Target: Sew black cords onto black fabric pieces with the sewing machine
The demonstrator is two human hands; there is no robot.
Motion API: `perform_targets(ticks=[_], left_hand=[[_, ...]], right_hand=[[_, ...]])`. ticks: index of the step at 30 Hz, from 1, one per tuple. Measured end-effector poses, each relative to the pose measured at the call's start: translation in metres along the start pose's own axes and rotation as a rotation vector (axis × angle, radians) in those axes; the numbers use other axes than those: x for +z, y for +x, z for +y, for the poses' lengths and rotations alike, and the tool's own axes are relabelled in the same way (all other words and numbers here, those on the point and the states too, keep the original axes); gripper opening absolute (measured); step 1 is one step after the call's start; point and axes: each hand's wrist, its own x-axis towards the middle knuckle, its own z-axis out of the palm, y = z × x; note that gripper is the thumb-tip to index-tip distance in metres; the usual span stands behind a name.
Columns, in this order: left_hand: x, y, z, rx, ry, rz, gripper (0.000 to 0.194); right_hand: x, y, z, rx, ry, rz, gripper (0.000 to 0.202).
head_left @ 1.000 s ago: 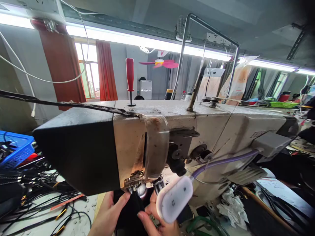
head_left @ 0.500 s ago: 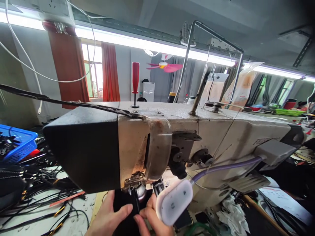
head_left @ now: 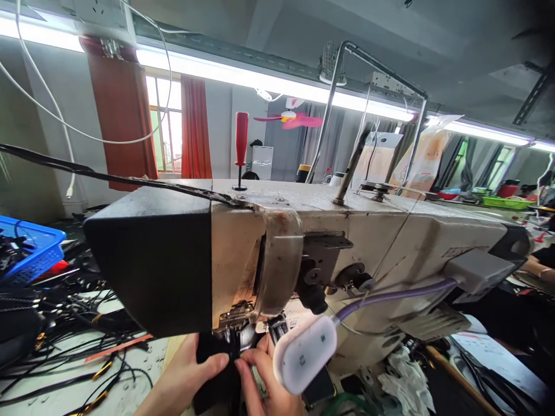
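Note:
A sewing machine fills the middle of the view, its needle area low down above my hands. Beneath it lies a piece of black fabric. My left hand grips the fabric from the left side, with the thumb on top and the other fingers partly hidden behind it. On the right, my right hand pinches the fabric's edge between thumb and fingers, close to the presser foot. A white lamp on a purple flexible neck covers part of the right hand.
Black cords lie tangled on the table at left, near a blue basket. A red-handled screwdriver stands upright on the machine. Crumpled white plastic lies at lower right. A person's arm shows at the right edge.
Both hands have shifted slightly left and stay on the black fabric. The right fingers have moved up a little along its edge. The view has shifted slightly.

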Motion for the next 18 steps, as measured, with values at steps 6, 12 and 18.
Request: perform_targets(ticks=[6,12,18], left_hand=[[0.003,-0.004,-0.001,-0.049,-0.057,0.039,0.069],[0.007,-0.002,-0.001,-0.155,-0.252,0.053,0.054],[0.01,0.0,-0.002,-0.128,-0.282,0.072,0.055]], right_hand=[[0.0,0.002,-0.002,0.041,0.026,0.018,0.015],[0.0,-0.004,0.0,0.061,0.004,0.014,0.019],[0.011,-0.01,0.003,0.054,0.021,0.092,0.026]])
